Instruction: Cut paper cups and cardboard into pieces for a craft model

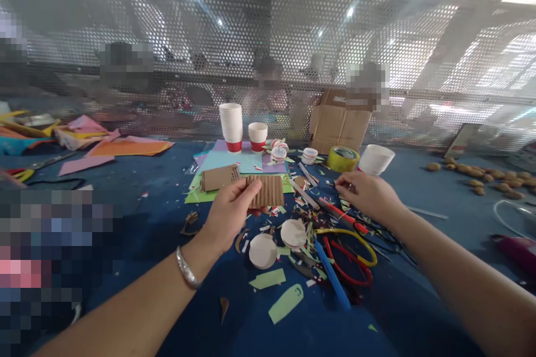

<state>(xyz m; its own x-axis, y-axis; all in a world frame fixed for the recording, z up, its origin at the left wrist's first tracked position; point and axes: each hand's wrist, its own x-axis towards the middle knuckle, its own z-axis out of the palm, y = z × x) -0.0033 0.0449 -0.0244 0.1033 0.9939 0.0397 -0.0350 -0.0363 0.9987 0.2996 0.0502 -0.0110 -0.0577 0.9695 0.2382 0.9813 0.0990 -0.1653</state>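
My left hand (228, 212) is closed on a small piece of brown corrugated cardboard (268, 191), held up over the blue table (159, 217). A silver bracelet sits on that wrist. My right hand (367, 194) reaches down among the clutter at the right, fingers curled at a thin dark object beside a red-handled tool (341, 213); what they pinch is too small to name. Below my hands lie two white paper discs (263, 251), red and yellow scissors (349, 251) and a blue stick (330, 273).
A stack of paper cups (231, 128), a single cup (257, 136), a tipped cup (376, 159), yellow tape (342, 158) and a cardboard box (339, 122) stand at the back. Coloured paper sheets (125, 148) lie left, nuts (477, 173) right. Perforated metal screen behind.
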